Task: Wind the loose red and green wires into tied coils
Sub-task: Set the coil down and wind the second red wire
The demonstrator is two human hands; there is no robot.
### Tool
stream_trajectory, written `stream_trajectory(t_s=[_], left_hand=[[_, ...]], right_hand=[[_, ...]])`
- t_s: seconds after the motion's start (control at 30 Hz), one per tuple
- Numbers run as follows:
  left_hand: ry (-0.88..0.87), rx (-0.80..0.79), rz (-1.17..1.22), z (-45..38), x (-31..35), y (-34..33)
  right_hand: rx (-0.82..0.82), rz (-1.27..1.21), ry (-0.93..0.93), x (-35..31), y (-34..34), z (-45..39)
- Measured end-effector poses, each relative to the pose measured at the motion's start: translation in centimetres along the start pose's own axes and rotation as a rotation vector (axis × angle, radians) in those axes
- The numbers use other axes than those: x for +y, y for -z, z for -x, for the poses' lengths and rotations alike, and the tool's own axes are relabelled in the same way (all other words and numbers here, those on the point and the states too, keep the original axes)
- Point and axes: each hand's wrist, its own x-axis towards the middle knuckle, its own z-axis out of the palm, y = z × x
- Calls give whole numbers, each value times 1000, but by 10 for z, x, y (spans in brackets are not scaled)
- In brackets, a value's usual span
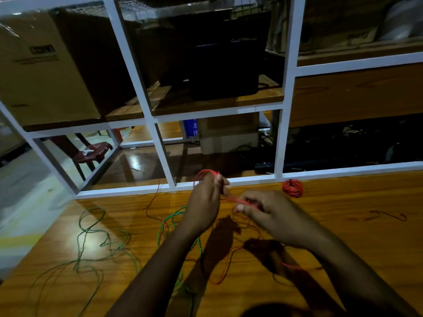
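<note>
My left hand (204, 202) is raised above the wooden table (343, 236) with loops of red wire (207, 172) wound around its fingers. A taut red strand runs from it to my right hand (267, 213), which pinches the wire between thumb and fingers. More loose red wire (225, 268) trails on the table under my forearms. Loose green wire (96, 239) lies tangled over the left part of the table. A finished red coil (292, 188), tied with a dark piece, sits at the table's far edge to the right.
A white metal shelf frame (283, 106) stands right behind the table, holding a cardboard box (43, 72) and a dark box (224, 56). A dark red stool (91, 152) stands on the floor at the left. The table's left edge drops to the floor.
</note>
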Motion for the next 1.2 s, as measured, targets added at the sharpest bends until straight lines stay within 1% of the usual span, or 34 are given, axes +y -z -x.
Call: stream_trajectory(t_s=[0.03, 0.07, 0.1, 0.13, 0.2, 0.27, 0.3, 0.37, 0.4, 0.43, 0.5, 0.57, 0.63, 0.7, 0.73, 0.77, 0.8, 0.83, 0.87, 0.9, 0.93, 0.97, 1.0, 1.03, 1.07, 1.1, 1.17, 1.2], left_hand=[[-26, -15, -56, 3, 2, -2], [-32, -44, -55, 5, 2, -4], [-20, -93, 6, 7, 3, -5], [6, -160, 123, 9, 5, -4], [95, -321, 452, 11, 13, -3], [179, -442, 759, 14, 24, 0], [203, -492, 899, 16, 30, 2], [228, -557, 1178, 16, 41, 8], [236, -549, 1311, 14, 46, 14], [231, -495, 1429, 11, 50, 19], [218, -281, 1598, 0, 51, 30], [181, -120, 1726, -11, 48, 36], [168, -53, 1782, -18, 43, 36], [179, 19, 1712, -24, 37, 30], [186, 60, 1614, -25, 32, 27], [199, 92, 1465, -23, 30, 23], [210, 122, 1239, -20, 28, 19], [190, 133, 938, -16, 26, 14], [130, 132, 611, -13, 22, 8], [38, 113, 308, -9, 15, 2], [-57, 89, 75, -7, 9, -1], [-114, 47, -67, -6, 5, -3], [-135, -8, -132, -5, 4, -4], [-136, -66, -138, -4, 4, -5], [-124, -113, -91, -2, 4, -5], [-99, -147, 8, 0, 6, -5], [-19, -213, 218, 2, 8, -3], [15, -241, 261, 2, 8, -1]], right_hand=[[78, -6, 10, 2, 6, -1], [157, -4, 16, 4, 11, -2], [225, 0, 25, 7, 15, -4], [281, 4, 35, 11, 18, -6], [385, 23, 37, 20, 22, -10], [450, 44, -8, 29, 25, -14], [441, 50, -36, 32, 25, -15], [353, 61, -82, 36, 21, -17], [284, 47, -108, 38, 17, -17], [209, 20, -129, 39, 11, -15], [93, -31, -133, 41, 0, -10], [17, -63, -82, 38, -10, -4], [-57, -26, -36, 30, -17, 1], [-167, 14, -33, 20, -18, 2], [-225, -4, -50, 14, -17, 3], [-276, -16, -64, 10, -15, 4], [-303, -2, -66, 6, -12, 4], [-302, 45, -53, 2, -9, 5], [-271, 93, -39, 0, -5, 5], [-209, 116, -27, -1, -1, 4], [-124, 107, -20, -1, 3, 3], [-28, 85, -12, 2, 8, 1], [62, 75, -5, 5, 13, -1], [131, 82, -1, 10, 17, -3], [177, 93, -3, 15, 21, -5], [206, 98, -10, 18, 25, -8], [222, 90, -51, 25, 28, -11], [212, 84, -80, 29, 28, -12]])
